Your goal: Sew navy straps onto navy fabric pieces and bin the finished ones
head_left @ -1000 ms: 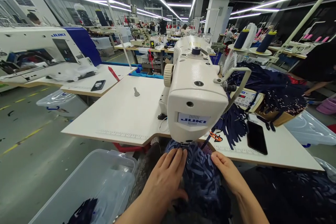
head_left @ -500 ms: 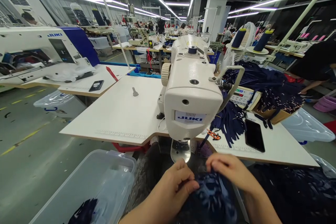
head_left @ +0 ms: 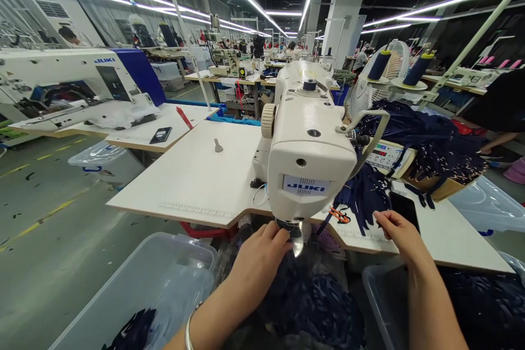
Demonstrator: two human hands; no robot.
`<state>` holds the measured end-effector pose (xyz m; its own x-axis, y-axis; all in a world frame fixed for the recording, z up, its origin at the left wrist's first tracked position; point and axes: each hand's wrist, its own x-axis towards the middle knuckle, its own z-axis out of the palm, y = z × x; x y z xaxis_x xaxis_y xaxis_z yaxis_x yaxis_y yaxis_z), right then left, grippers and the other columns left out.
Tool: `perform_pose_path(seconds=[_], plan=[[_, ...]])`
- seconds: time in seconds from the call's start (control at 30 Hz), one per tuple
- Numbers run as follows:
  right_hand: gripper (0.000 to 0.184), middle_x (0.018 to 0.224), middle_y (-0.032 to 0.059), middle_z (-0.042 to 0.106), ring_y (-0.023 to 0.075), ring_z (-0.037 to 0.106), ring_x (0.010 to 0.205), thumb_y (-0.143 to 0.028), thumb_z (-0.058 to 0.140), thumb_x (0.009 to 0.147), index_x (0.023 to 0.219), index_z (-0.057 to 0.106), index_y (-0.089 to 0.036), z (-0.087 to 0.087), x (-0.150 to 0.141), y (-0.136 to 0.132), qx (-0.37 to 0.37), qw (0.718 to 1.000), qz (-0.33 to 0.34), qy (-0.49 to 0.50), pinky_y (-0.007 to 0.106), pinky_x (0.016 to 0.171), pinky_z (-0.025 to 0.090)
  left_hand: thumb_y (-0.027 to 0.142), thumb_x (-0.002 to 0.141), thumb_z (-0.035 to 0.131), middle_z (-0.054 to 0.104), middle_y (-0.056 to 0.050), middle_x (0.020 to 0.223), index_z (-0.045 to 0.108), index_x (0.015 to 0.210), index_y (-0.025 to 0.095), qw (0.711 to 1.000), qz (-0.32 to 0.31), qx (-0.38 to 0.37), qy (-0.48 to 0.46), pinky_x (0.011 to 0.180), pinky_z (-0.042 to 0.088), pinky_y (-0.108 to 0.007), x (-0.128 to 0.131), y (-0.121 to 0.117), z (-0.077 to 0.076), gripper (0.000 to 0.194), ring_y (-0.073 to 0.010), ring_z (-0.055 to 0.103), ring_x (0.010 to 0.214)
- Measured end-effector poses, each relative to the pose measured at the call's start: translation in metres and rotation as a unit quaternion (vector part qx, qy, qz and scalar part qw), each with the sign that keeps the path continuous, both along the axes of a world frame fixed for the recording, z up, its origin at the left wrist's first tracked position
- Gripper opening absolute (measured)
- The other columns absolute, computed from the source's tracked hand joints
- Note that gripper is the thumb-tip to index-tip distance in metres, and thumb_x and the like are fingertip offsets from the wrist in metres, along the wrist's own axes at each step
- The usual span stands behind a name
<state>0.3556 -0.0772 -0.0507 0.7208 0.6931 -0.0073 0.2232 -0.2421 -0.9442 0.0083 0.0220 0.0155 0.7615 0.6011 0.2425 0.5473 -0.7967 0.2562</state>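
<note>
My left hand is closed, its fingertips at the metal plate below the head of a white sewing machine. They pinch a dark navy fabric piece that the fingers mostly cover. To the right, my right hand has its fingertips drawn together at the edge of a bundle of navy straps. What lies between those fingertips, if anything, cannot be made out. Below both hands a heap of navy fabric sits in the dark space under the table edge.
Orange-handled thread snips and a black phone lie right of the machine. A small metal tool rests on the white table. A clear plastic bin stands lower left. More navy straps pile behind the control panel.
My left hand has moved up to the metal plate under the machine head. My right hand has left the fabric and moved right to the strap bundle. The view has shifted slightly.
</note>
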Motion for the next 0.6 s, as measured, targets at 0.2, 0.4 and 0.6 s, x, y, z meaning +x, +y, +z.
perform_pose_path(seconds=[0.2,0.4,0.6], plan=[[0.048,0.065,-0.0055,0.048,0.0008,0.019,0.038,-0.064,0.07,0.069,0.075,0.051,-0.021,0.011,-0.081,-0.019,0.045,0.965,0.121,0.229,0.016,0.034,0.015,0.02,0.097,0.05,0.064,-0.006,0.102,0.06,0.105,0.018,0.987,-0.006,0.137,-0.083,0.087,0.046,-0.038,0.001,-0.012,-0.018,0.013,-0.0214,0.058,0.095],[0.034,0.048,-0.0127,0.037,0.0001,0.024,0.03,-0.05,0.068,0.081,0.085,0.051,-0.021,0.021,-0.156,0.01,0.046,0.903,0.251,0.347,0.014,0.033,0.016,0.034,0.099,0.05,0.067,-0.006,0.108,0.062,0.108,0.017,0.986,-0.011,0.132,-0.099,0.095,0.045,-0.037,0.001,-0.03,-0.026,0.023,-0.0198,0.06,0.106],[0.037,0.06,-0.0086,0.042,0.0088,0.046,0.047,-0.053,0.068,0.079,0.081,0.047,-0.023,0.022,-0.169,0.042,0.065,0.959,0.223,0.16,0.019,0.039,0.033,0.024,0.101,0.045,0.07,-0.003,0.11,0.065,0.105,0.02,0.986,-0.032,0.059,-0.155,0.103,0.041,-0.032,-0.007,-0.027,-0.028,0.02,-0.0118,0.063,0.108]])
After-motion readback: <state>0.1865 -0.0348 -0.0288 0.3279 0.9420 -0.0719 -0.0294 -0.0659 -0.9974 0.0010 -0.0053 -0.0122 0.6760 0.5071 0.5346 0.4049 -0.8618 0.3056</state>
